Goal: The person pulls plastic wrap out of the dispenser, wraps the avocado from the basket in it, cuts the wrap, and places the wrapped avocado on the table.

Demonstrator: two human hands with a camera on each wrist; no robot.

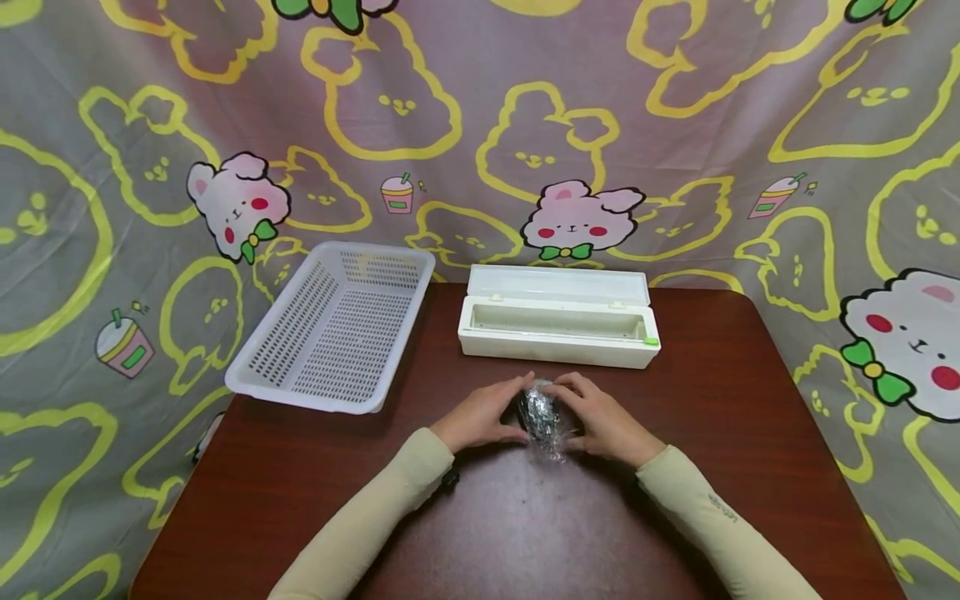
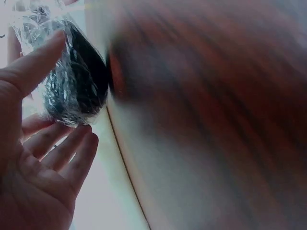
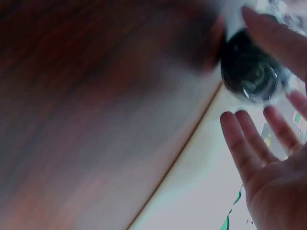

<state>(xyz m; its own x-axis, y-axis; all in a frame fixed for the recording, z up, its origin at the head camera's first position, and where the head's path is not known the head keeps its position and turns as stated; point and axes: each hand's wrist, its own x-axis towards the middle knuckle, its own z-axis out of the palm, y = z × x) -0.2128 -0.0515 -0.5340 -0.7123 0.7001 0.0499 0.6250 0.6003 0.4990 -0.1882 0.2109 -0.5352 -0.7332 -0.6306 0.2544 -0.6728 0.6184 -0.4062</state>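
A dark, rounded object in crinkled clear plastic wrap (image 1: 542,414) rests on the table between the two hands. Its kind is hidden by the shiny film. My left hand (image 1: 487,414) holds it from the left, with the thumb (image 2: 45,60) on the near side of the film and fingertips at its lower side in the left wrist view. On the right, my right hand (image 1: 603,421) cups around it; the thumb (image 3: 273,40) crosses in front, while several extended fingers (image 3: 240,139) show a small gap from the wrapped object (image 3: 252,72). Loose film bunches toward me.
A long white box (image 1: 558,350) with its lid (image 1: 558,285) raised lies just beyond the hands, a green slider (image 1: 651,341) at its right end. At the left stands a white perforated basket (image 1: 243,379). Patterned cloth (image 1: 450,75) hangs behind the brown table (image 1: 720,392).
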